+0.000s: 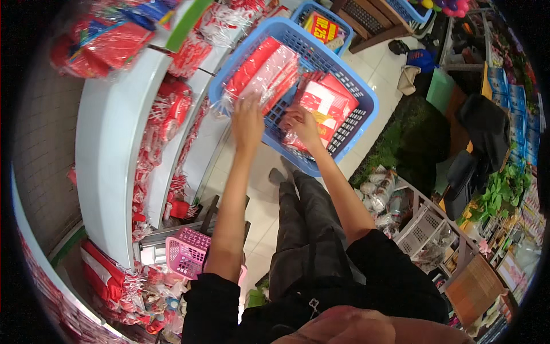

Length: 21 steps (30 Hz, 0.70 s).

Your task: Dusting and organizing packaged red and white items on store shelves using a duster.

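A blue perforated plastic basket (368, 92) stands before me, holding red and white packets in clear plastic. My left hand (248, 122) lies over the near end of the left stack of packets (266, 71), its fingers on the plastic. At the right stack (328, 101), my right hand (302, 124) has its fingers curled at the left edge of the packets. Whether those fingers grip a packet is not clear. The undersides of both hands are hidden.
White shelves (109, 150) with red and white wrapped goods run along the left. A smaller blue basket (350, 36) touches the far side. A pink basket (187, 249) is at the lower left. Shoes (399, 47) and artificial grass (386, 142) lie at the right.
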{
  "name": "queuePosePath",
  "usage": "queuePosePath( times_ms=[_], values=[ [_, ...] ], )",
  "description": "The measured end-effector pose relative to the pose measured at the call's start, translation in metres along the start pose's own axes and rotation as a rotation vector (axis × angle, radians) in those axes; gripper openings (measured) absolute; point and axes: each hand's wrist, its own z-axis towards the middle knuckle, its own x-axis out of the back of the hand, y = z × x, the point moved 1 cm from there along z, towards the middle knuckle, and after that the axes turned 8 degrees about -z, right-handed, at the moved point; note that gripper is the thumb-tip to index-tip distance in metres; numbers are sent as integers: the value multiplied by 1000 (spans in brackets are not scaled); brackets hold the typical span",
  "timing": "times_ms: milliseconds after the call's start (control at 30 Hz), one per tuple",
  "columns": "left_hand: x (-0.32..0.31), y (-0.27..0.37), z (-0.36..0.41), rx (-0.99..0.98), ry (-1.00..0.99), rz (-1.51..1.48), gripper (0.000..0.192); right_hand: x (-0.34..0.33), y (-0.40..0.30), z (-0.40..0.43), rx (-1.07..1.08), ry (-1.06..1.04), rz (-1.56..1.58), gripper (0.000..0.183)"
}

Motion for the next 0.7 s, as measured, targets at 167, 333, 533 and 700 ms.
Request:
queuePosePath(
  times_ms=[167, 333, 533, 700],
  values=[
    [-19, -42, 59, 14, -3, 351, 47, -41, 2, 36, -150, -62, 487, 23],
    [-21, -33, 58, 185, -77, 452, 55, -75, -16, 46, -281, 61, 616, 19],
    [-30, -6, 56, 351, -125, 377, 56, -62, 7, 61, -59, 220, 263, 15],
    [-5, -21, 44, 299, -83, 69, 52, -19, -56, 27, 14, 133, 565, 15]
  ],
)
